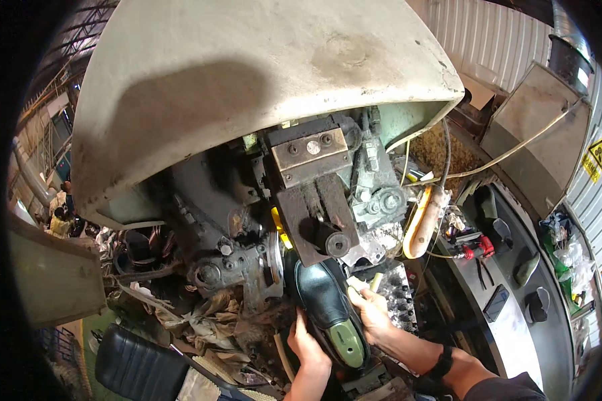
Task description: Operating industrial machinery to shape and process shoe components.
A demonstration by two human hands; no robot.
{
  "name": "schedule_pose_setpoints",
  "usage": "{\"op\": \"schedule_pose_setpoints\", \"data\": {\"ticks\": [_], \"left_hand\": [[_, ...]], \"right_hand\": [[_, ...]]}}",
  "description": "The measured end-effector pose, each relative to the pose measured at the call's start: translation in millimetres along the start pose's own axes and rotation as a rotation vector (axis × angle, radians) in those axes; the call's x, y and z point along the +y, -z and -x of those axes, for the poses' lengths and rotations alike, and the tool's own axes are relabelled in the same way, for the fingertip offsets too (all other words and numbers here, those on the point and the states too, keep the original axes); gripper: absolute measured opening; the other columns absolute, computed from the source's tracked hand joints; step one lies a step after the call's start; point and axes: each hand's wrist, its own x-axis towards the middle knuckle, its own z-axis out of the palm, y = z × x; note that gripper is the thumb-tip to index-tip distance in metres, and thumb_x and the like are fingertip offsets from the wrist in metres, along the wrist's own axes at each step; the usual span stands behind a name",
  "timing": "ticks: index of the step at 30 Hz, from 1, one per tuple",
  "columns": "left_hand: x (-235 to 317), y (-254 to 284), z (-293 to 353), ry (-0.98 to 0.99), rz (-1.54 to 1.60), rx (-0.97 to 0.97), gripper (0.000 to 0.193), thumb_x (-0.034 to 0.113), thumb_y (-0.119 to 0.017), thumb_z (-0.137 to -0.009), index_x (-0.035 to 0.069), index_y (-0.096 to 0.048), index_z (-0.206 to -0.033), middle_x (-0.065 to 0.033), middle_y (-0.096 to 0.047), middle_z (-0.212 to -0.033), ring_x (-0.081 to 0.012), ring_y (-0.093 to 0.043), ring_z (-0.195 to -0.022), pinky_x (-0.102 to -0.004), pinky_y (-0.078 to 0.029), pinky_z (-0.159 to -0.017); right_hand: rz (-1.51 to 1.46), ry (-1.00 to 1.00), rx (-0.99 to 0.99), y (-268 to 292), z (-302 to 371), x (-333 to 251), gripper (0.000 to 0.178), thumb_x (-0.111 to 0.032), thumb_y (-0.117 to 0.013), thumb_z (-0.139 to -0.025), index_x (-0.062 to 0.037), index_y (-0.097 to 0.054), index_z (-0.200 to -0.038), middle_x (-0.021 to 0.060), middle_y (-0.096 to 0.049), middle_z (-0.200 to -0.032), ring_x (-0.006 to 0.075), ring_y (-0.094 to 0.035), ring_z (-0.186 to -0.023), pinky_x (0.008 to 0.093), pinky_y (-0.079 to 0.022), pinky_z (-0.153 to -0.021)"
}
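Note:
A black leather shoe [320, 294] sits on a green shoe last [346, 343], whose bare heel end has a round hole. The toe points away from me, below the dark metal block [318, 217] of a machine. Along the shoe's left side rests my left hand [309, 351], its fingers closed against the edge and partly hidden beneath. My right hand [371, 313] grips the other side. Pale cream coverings or pieces [358, 284] show at its fingertips; which they are I cannot tell. A yellow strip [281, 227] stands near the toe, left of the block.
A large cream hood [267, 73] overhangs the machine. To the right, a handled tool [421, 224] hangs on a cable. A phone [495, 303] and a red tool [478, 248] lie by a dark belt [548, 334]. Scraps [211, 324] and a black chair [140, 364] are at left.

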Motion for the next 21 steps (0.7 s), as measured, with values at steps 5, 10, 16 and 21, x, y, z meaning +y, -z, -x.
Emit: {"op": "schedule_pose_setpoints", "data": {"ticks": [5, 10, 16, 21], "left_hand": [[-12, 6, -15, -0.157, -0.027, 0.01, 0.027, 0.023, -0.065, -0.099, -0.004, -0.067, -0.101, -0.0098, -0.07, -0.102, -0.0203, -0.066, -0.089, -0.0345, -0.053, -0.08], [-10, 3, -16, -0.174, -0.051, 0.018, 0.024, 0.021, -0.066, -0.099, -0.002, -0.066, -0.094, -0.0083, -0.068, -0.096, -0.0182, -0.064, -0.085, -0.033, -0.052, -0.077], [-24, 17, -35, -0.242, -0.107, 0.057, 0.023, 0.02, -0.065, -0.1, 0.003, -0.062, -0.086, -0.0033, -0.066, -0.089, -0.0144, -0.061, -0.079, -0.0318, -0.051, -0.074], [-29, 14, -39, -0.301, -0.051, 0.039, 0.019, 0.019, -0.066, -0.1, 0.006, -0.061, -0.086, -0.0024, -0.066, -0.088, -0.0142, -0.061, -0.079, -0.0316, -0.051, -0.074]], "right_hand": [[0.004, 0.032, -0.048, 2, -11, 7, 0.035, -0.01, -0.066, -0.098, 0.0001, -0.058, -0.13, 0.005, -0.07, -0.105, 0.013, -0.068, -0.086, 0.0293, -0.058, -0.079], [-0.037, 0.063, -0.081, 1, -14, 10, 0.033, -0.009, -0.067, -0.097, -0.0022, -0.059, -0.128, 0.0064, -0.071, -0.105, 0.0127, -0.069, -0.086, 0.0291, -0.058, -0.077], [-0.095, 0.131, -0.1, -1, -24, 17, 0.035, -0.011, -0.068, -0.097, -0.003, -0.056, -0.129, 0.0066, -0.07, -0.109, 0.0139, -0.069, -0.087, 0.03, -0.058, -0.077], [-0.085, 0.13, -0.098, 5, -37, 23, 0.048, -0.012, -0.071, -0.095, -0.0002, -0.05, -0.136, 0.0085, -0.067, -0.117, 0.0175, -0.067, -0.097, 0.0325, -0.057, -0.084]]}}
